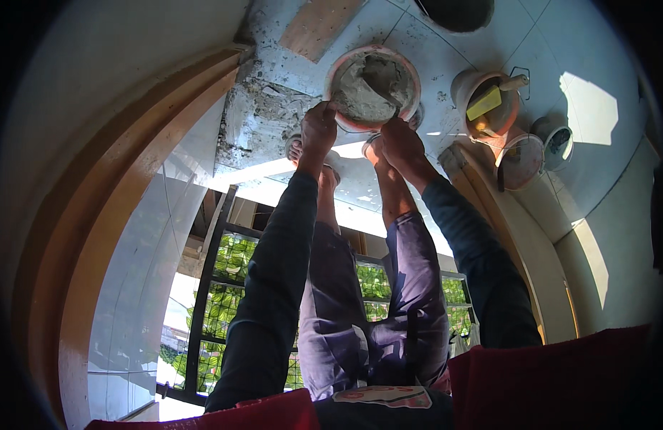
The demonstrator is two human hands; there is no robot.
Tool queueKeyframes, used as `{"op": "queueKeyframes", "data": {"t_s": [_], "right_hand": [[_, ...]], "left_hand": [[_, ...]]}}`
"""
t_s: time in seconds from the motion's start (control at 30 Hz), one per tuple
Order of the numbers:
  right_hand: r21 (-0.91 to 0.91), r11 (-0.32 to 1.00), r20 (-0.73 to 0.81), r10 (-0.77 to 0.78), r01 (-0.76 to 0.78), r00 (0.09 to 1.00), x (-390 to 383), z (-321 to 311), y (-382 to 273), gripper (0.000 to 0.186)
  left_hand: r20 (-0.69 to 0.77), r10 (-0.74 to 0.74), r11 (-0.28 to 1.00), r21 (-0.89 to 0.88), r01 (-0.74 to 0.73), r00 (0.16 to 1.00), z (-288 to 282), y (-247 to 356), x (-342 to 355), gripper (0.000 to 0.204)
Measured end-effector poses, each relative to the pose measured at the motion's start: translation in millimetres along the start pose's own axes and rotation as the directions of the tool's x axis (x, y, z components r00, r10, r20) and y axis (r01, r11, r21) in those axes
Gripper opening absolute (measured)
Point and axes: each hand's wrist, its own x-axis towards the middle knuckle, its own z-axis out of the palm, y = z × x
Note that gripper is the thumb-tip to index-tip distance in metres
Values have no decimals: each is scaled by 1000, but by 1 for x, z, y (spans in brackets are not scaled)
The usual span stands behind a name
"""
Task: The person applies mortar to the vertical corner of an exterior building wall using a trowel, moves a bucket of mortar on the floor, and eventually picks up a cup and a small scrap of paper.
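A round, pinkish bucket [417, 80] stands on the tiled floor ahead of my feet, holding wet grey mortar [351, 99]. My left hand [319, 130] is closed on the bucket's left rim. At its near right edge, my right hand [403, 145] is closed around what looks like a trowel handle. The blade of this trowel [383, 93] dips into the mortar, partly buried and hard to make out. My right fingers hide most of the handle.
At right stand a bucket [462, 89] with a yellow tool across it, a second bucket [523, 161] and a small pail [559, 147]. A wooden board [317, 30] and dark basin [457, 13] lie beyond. Mortar smears the tiles at left. A wooden door frame [95, 215] curves at left.
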Motion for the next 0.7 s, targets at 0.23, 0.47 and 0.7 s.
{"op": "queueKeyframes", "data": {"t_s": [0.23, 0.47, 0.7], "right_hand": [[72, 995, -4, -70, 70, 998, 14, -14, 17, 15], [-106, 988, -155, -131, 115, 979, 15, -73, 31, 13], [-357, 898, -171, -332, 256, 928, 79, -10, 30, 14]], "left_hand": [[74, -154, 988, -11, 155, 985, -36, -19, -150, 50], [229, -440, 885, 276, 376, 868, -107, 14, -333, 72], [197, -541, 797, 429, 424, 818, -77, 29, -340, 89]]}}
